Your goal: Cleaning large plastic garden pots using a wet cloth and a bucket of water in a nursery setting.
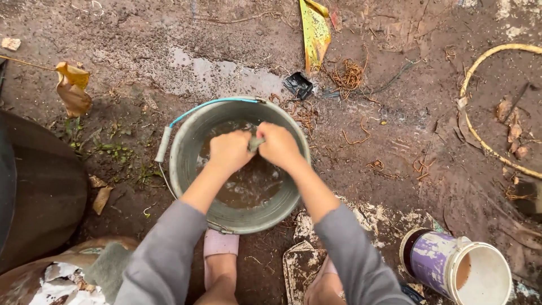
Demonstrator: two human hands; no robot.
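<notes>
Hands over a grey bucket on muddy ground.

Both hands are held over the metal bucket (186, 169), which stands on wet brown soil and holds muddy water. The left hand (228, 151) and the right hand (278, 146) are clenched, and a small grey rag (255, 143) is gripped between them, just above the water. A light blue handle (209, 105) is laid over the far rim of the bucket. At the lower right, a plastic jar (454, 265) lies on its side; its label is purple and worn, and its white mouth is turned toward the camera. A yellow wrapper (315, 34), long and pointed, is seen at the top, with a small black crumpled packet (298, 85) just below it. A dry yellow leaf (73, 87) lies at the left.
</notes>
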